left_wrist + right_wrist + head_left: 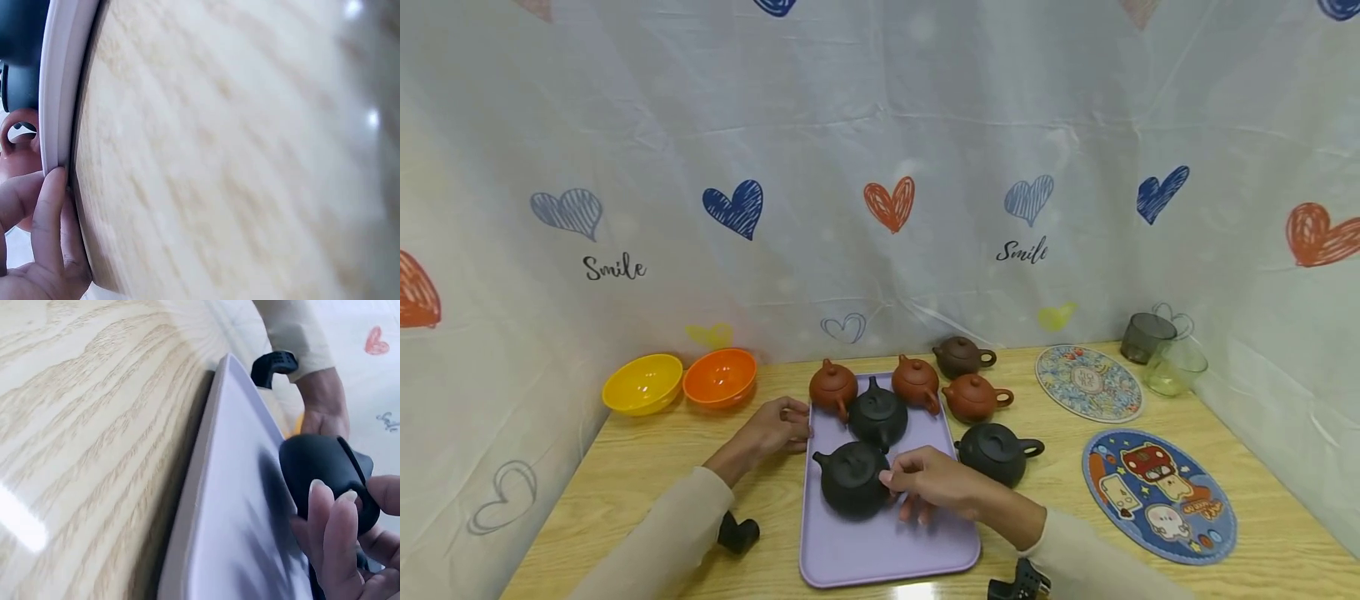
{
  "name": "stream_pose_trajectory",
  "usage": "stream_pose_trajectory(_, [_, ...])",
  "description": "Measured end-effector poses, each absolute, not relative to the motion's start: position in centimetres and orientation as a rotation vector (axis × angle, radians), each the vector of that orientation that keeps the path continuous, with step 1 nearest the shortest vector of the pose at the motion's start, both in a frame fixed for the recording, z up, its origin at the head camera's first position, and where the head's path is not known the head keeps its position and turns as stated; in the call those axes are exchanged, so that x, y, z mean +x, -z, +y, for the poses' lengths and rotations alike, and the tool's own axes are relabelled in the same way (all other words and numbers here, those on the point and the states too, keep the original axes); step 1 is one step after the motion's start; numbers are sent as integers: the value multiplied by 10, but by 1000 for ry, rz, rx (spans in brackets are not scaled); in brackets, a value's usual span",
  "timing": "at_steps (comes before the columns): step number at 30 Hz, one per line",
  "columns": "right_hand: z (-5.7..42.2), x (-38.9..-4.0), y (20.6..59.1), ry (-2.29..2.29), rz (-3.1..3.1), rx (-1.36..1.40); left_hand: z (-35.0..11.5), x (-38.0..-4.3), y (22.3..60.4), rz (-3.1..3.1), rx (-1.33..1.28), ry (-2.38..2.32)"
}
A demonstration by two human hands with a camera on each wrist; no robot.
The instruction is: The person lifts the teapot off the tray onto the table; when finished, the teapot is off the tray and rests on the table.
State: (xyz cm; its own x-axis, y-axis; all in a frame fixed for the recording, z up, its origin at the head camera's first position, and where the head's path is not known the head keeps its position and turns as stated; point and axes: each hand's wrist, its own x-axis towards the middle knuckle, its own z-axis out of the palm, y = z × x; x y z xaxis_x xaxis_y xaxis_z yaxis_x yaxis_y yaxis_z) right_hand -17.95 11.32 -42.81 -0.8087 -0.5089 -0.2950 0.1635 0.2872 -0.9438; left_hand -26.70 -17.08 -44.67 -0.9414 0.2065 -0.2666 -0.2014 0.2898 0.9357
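Note:
A round black teapot (pixel 853 481) is over the middle of the lilac tray (pixel 880 567), its spout toward the left. My right hand (pixel 936 483) pinches its handle at the right side, thumb on top, seen close in the right wrist view. Whether the pot touches the tray I cannot tell. My left hand (pixel 778 427) holds the tray's left rim with its fingertips. Behind the held pot stands another black teapot (pixel 877 415). Two reddish-brown teapots, one on the left (pixel 832 387) and one on the right (pixel 916 382), stand at the tray's far end.
Right of the tray stand a black teapot (pixel 996 454), a reddish teapot (pixel 973 398) and a dark brown teapot (pixel 961 357). Two round mats, patterned (pixel 1090 382) and blue (pixel 1157 496), lie further right by two cups (pixel 1176 367). Yellow (pixel 643 385) and orange (pixel 721 377) bowls stand back left.

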Motion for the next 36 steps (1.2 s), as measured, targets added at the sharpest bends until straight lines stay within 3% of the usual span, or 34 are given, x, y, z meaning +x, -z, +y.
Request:
stream_pose_trajectory(20, [193,-161,390,1510,1992,-501,-172,-267,447,2243,-21,-1665])
stream_pose_trajectory(36, [256,-148,401,1452,1938,-696,-172,-266,443,2261,7,-1641])
